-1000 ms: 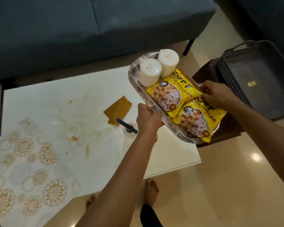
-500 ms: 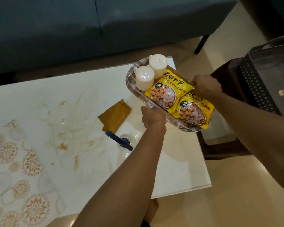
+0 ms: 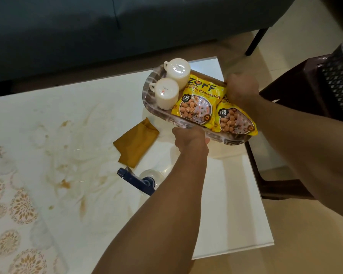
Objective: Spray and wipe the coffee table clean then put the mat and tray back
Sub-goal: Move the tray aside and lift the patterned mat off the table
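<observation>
- A white glossy coffee table [image 3: 99, 224] fills the middle of the view, on a pale tiled floor [image 3: 297, 260], with a dark blue-grey sofa [image 3: 87, 32] behind it.
- Brown smears and streaks [image 3: 65, 182] cover the table's centre.
- A translucent mat [image 3: 14, 214] printed with gold flower circles lies over the table's near left part.
- A folded mustard cloth [image 3: 136, 142] lies flat near the middle; just in front of it stands a clear spray bottle [image 3: 145, 179] with a dark blue nozzle.
- An oval patterned tray [image 3: 147, 99] is over the table's far right corner, tilted; whether it touches the table is unclear.
- Left hand [image 3: 190, 139] grips the tray's near rim; right hand [image 3: 242, 89] grips its far rim.
- The tray carries two white cups [image 3: 171, 84] and two yellow snack packets [image 3: 212, 109].
- A dark brown chair [image 3: 297, 86] stands to the right, holding a dark perforated basket [image 3: 339, 78].
</observation>
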